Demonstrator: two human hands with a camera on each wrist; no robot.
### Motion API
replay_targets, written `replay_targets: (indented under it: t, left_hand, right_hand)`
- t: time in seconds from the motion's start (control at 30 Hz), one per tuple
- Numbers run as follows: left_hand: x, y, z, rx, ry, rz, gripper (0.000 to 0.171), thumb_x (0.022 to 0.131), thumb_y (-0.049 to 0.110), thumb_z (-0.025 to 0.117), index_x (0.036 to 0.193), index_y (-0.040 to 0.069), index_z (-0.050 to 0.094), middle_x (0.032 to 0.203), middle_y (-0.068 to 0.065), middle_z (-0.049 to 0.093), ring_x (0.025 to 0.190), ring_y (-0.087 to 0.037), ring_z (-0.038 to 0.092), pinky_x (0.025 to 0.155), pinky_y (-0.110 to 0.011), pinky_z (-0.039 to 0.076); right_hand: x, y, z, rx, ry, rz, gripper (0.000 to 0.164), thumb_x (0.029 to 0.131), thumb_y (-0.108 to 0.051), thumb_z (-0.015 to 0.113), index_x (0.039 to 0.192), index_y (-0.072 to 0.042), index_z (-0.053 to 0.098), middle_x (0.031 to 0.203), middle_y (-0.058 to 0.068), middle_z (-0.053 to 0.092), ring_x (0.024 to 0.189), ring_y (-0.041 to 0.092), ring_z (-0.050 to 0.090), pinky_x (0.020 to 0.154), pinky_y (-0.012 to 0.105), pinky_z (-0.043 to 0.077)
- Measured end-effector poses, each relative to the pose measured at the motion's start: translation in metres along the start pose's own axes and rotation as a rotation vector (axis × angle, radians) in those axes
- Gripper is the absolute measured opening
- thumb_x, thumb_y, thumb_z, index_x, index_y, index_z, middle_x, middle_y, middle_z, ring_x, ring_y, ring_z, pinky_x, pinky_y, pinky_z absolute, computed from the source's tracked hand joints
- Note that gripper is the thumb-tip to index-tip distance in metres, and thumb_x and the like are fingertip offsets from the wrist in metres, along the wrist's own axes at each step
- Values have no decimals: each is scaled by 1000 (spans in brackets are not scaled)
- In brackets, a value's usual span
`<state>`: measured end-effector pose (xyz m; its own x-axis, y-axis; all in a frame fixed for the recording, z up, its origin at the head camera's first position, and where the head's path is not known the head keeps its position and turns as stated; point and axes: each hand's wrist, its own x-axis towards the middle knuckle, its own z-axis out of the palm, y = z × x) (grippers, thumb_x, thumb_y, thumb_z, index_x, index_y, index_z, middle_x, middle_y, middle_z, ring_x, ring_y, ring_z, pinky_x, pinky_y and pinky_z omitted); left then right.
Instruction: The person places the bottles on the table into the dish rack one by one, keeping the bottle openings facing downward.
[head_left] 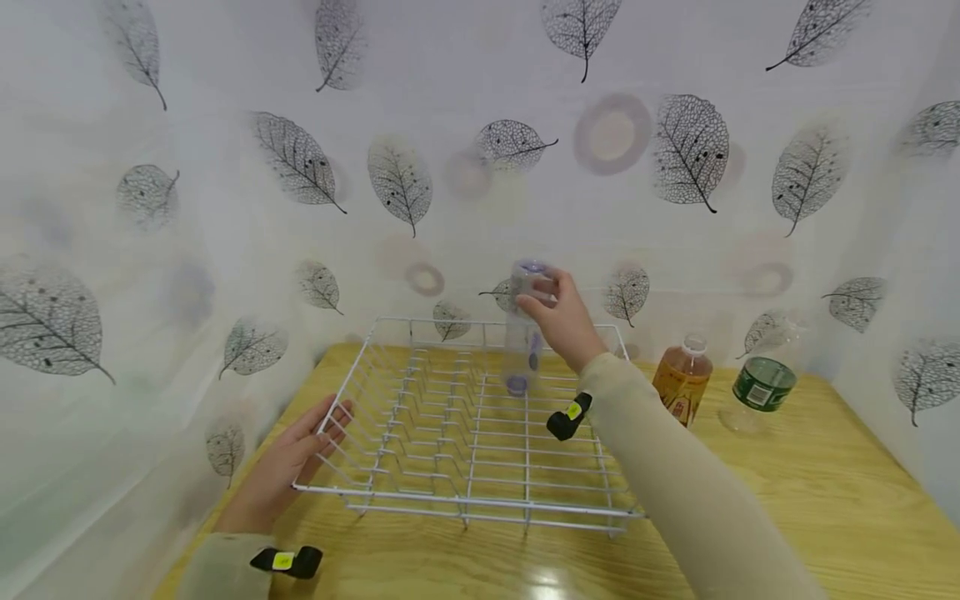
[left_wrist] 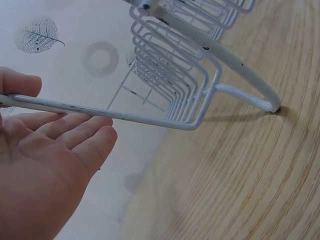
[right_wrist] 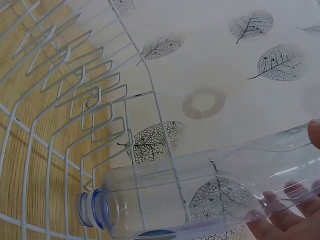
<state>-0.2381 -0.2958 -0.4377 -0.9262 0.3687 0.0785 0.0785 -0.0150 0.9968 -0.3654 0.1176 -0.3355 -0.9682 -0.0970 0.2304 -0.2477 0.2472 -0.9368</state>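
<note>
Clear bottle (head_left: 522,343), neck downward, long axis near-vertical; right hand (head_left: 564,323) gripping it

We see the right hand (head_left: 562,321) grip a clear bottle (head_left: 522,342), slightly blurred, by its upper end over the rack (head_left: 555,505), while the left hand (head_left: 288,462) holds the rack's left side. On the table (head_left: 420,558), right of the rack, we see an amber bottle (head_left: 682,379) just beside a green-labelled bottle (head_left: 763,385), with leaf-printed sheeting (head_left: 465,33) behind.
</note>
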Motion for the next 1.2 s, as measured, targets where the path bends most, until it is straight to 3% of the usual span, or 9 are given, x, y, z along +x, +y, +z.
replay_targets:
  t: [0.2, 0.57, 0.63, 0.87, 1.03, 1.2]
  left_hand:
    - [-1, 2, 1, 0, 29, -59, 64, 110, 11, 34, 162, 4, -3, 167, -21, 7, 138, -6, 39, 109, -19, 34]
    - [-1, 1, 1, -19, 25, -36, 65, 106, 2, 31, 161, 1, -4, 166, -25, 5, 131, 4, 42, 106, -17, 36]
    - [-1, 1, 0, -12, 24, -39, 65, 107, 3, 31, 161, 2, -4, 166, -25, 5, 133, 2, 41, 106, -16, 37]
    - [0, 2, 2, 13, 47, -62, 65, 107, 3, 32, 162, 4, -2, 167, -21, 10, 146, -24, 27, 107, -18, 36]
    - [1, 1, 3, -11, 60, -57, 68, 104, 0, 34, 162, 2, -2, 166, -21, 11, 145, -18, 29, 108, -18, 36]
    - [0, 1, 2, -11, 63, -78, 68, 104, 0, 34, 162, 3, -2, 167, -19, 11, 149, -31, 18, 108, -19, 35]
  right_hand:
    - [17, 8, 12, -8, 12, 31, 83, 99, -43, 65, 161, -15, 18, 150, 13, 45, 139, 29, 43, 112, 50, 39]
    - [36, 23, 26, 22, 35, 114, 83, 99, -35, 66, 162, -17, 16, 152, 11, 43, 138, 29, 43, 112, 50, 39]
    - [38, 25, 28, 21, 32, 129, 84, 98, -32, 68, 163, -18, 15, 152, 10, 42, 138, 28, 43, 112, 50, 39]
    - [39, 29, 26, -57, 19, 155, 87, 98, -31, 68, 163, -18, 12, 156, 12, 39, 139, 31, 42, 111, 52, 40]
    - [34, 30, 20, -117, -18, 187, 88, 99, -38, 65, 164, -23, 8, 160, 12, 33, 143, 31, 37, 112, 54, 38]
    - [26, 25, 11, -159, -50, 165, 89, 97, -44, 65, 164, -22, 10, 161, 12, 32, 143, 31, 37, 112, 55, 37]
